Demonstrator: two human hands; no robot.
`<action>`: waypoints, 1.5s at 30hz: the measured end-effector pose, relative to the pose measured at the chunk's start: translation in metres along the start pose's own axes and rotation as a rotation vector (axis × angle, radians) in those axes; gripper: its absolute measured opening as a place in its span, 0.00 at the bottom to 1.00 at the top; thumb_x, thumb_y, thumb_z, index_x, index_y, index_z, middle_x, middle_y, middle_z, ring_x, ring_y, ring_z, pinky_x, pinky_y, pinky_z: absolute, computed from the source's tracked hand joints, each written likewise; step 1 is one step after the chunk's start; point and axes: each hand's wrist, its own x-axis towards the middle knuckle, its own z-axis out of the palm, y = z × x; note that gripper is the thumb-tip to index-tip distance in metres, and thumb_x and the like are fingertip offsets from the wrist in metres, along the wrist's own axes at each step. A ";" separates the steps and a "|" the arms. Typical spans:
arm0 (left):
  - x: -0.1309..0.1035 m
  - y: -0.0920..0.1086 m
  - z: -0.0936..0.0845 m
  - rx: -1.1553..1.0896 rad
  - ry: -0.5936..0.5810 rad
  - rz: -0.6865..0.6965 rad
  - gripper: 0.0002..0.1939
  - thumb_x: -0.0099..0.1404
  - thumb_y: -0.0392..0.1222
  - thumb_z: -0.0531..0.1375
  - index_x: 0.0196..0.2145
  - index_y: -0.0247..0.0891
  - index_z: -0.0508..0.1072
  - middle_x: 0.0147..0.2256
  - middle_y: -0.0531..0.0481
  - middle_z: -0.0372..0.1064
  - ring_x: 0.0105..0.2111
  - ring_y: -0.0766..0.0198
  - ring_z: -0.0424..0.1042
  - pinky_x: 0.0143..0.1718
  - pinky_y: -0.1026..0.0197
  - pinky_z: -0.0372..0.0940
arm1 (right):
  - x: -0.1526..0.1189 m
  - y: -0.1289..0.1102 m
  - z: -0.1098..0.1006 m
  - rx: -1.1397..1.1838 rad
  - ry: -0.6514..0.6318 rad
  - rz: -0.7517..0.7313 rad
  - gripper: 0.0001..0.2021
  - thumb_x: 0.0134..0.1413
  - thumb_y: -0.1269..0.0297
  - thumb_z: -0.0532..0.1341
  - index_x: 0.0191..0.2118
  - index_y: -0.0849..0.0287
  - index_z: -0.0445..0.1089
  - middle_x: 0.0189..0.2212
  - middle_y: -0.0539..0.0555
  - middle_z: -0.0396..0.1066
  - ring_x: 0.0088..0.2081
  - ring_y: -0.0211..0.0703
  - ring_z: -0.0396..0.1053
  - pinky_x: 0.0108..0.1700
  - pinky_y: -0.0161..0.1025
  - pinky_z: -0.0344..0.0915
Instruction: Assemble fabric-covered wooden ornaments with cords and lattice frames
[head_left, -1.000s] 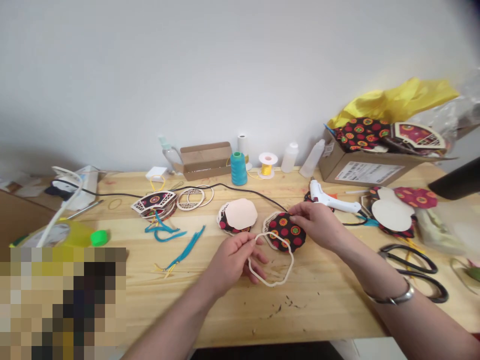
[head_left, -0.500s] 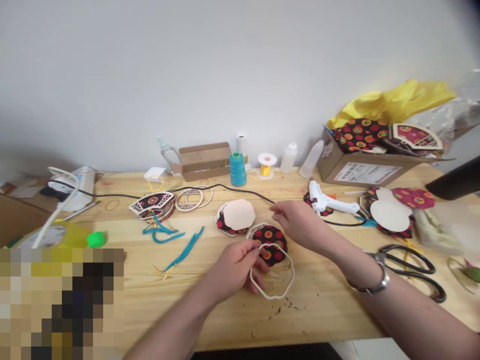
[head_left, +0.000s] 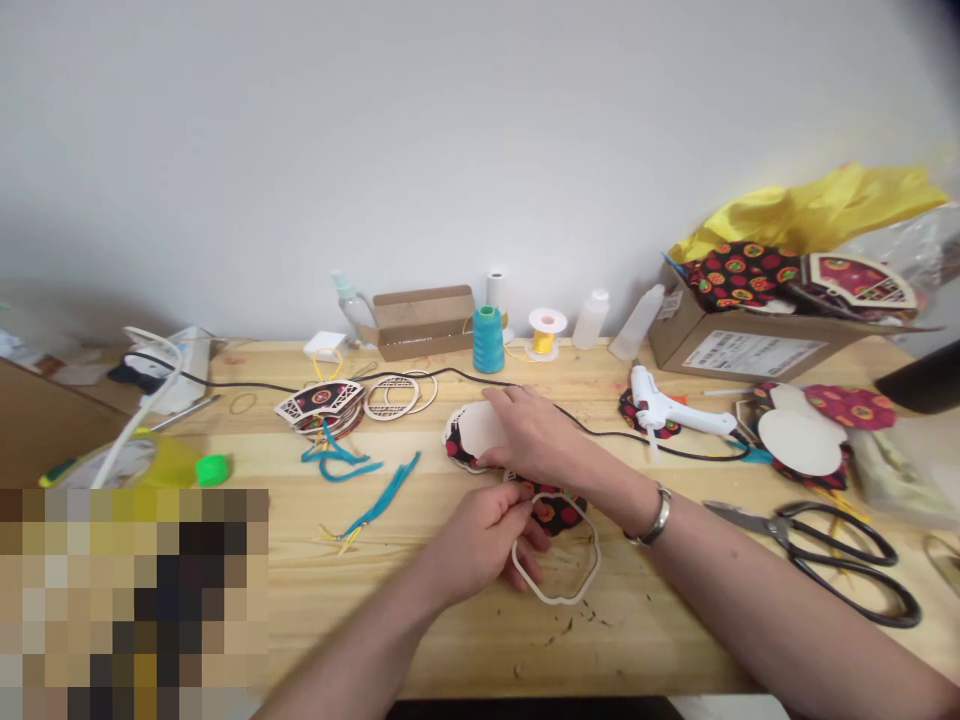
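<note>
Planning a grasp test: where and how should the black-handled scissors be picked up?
Best by the black handle loops, likely from above and the right: the scissors lie flat, blade end pointing left, away from that side, and the open loops leave room for fingers.

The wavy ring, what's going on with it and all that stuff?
A person's left hand holds the wavy ring by its edge, just above the table. The right hand is over a pale disc; whether it has a grip on it is hard to tell. A dark flowered piece shows partly behind the ring. Off to the right lie a white glue gun and black-handled scissors.
</note>
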 end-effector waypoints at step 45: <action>0.001 0.002 -0.014 -0.252 -0.072 0.060 0.15 0.60 0.51 0.60 0.33 0.35 0.64 0.46 0.37 0.72 0.22 0.61 0.76 0.15 0.68 0.64 | -0.092 0.081 -0.046 1.553 -0.265 0.365 0.23 0.48 0.55 0.65 0.51 0.56 0.68 0.43 0.58 0.74 0.40 0.48 0.74 0.32 0.40 0.72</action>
